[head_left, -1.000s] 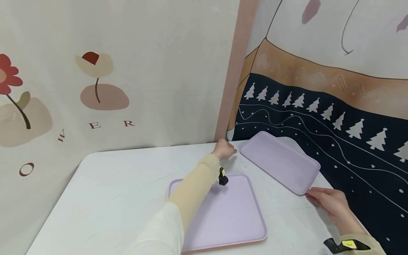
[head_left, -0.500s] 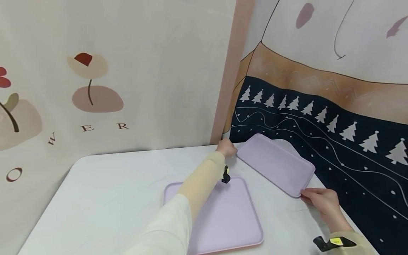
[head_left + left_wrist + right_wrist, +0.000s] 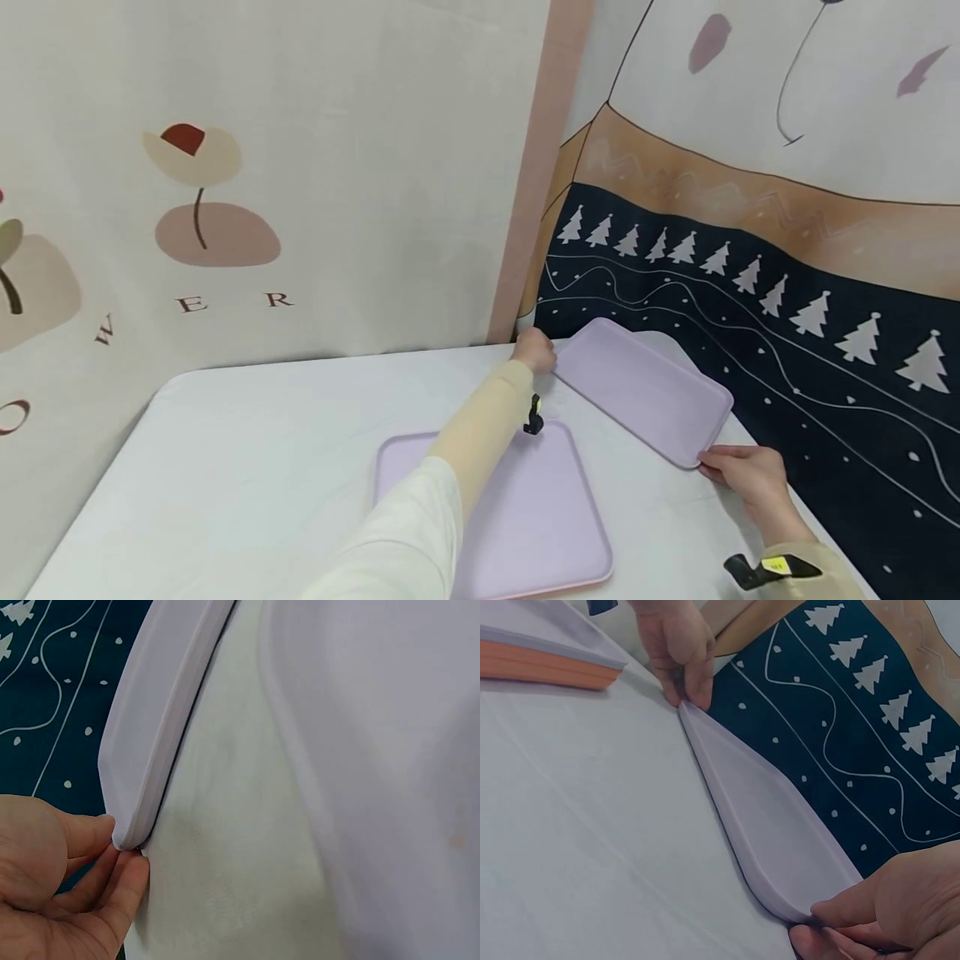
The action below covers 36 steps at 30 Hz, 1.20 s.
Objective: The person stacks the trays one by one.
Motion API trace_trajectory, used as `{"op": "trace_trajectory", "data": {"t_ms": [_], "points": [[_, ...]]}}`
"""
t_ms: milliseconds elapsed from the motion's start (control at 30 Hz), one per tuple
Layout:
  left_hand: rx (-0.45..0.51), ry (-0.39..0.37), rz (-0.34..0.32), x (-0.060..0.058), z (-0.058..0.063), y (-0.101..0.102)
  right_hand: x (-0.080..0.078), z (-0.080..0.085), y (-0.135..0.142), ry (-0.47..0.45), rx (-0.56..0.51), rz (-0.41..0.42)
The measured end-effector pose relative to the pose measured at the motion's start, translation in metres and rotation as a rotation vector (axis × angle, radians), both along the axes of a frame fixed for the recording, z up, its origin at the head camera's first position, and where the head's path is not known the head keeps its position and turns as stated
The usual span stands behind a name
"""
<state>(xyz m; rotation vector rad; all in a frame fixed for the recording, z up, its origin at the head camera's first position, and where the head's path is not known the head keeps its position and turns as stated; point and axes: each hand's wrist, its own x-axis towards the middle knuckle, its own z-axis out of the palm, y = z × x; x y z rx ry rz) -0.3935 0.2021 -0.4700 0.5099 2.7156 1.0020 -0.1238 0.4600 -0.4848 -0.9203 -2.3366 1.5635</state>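
A narrow lilac rectangular tray lies at the right side of the table. My left hand pinches its far left corner; in the left wrist view the thumb is on top and the fingers are below. At the near right corner, my right hand holds the tray between thumb and fingers, as the right wrist view also shows that hand. Under my left forearm lies a larger lilac tray, partly hidden by the sleeve; its orange side shows in the right wrist view.
A white cloth covers the table. Behind it hangs a pale curtain with printed flowers and letters. A dark blue cloth with printed trees hangs along the right edge.
My left hand has closed from beside the narrow tray onto its far corner. My right hand stays on the near corner. The head view has turned slightly right.
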Motion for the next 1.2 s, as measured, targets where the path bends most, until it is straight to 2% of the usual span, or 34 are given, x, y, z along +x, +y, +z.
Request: {"op": "trace_trajectory", "data": {"t_ms": [300, 433, 600, 767, 867, 1200], "points": [[-0.021, 0.011, -0.022, 0.0011, -0.0018, -0.0025, -0.005, -0.0023, -0.0009, -0.006, -0.028, 0.014], [-0.026, -0.003, -0.009, 0.0003, -0.0032, -0.0039, -0.0076, -0.0039, -0.0034, -0.014, 0.016, 0.028], [-0.038, -0.01, -0.032, -0.0006, -0.0044, -0.0061, -0.0082, -0.0054, -0.0061, -0.025, 0.057, 0.029], [-0.043, -0.038, -0.035, -0.0011, -0.0041, -0.0083, -0.0094, -0.006, -0.0068, -0.012, 0.018, 0.033], [-0.044, -0.05, -0.041, -0.0014, -0.0027, -0.0084, -0.0097, -0.0055, -0.0066, -0.011, 0.01, 0.025], [-0.072, -0.01, -0.081, -0.0048, -0.0034, -0.0005, -0.0077, -0.0039, -0.0026, -0.005, 0.059, -0.034]]}}
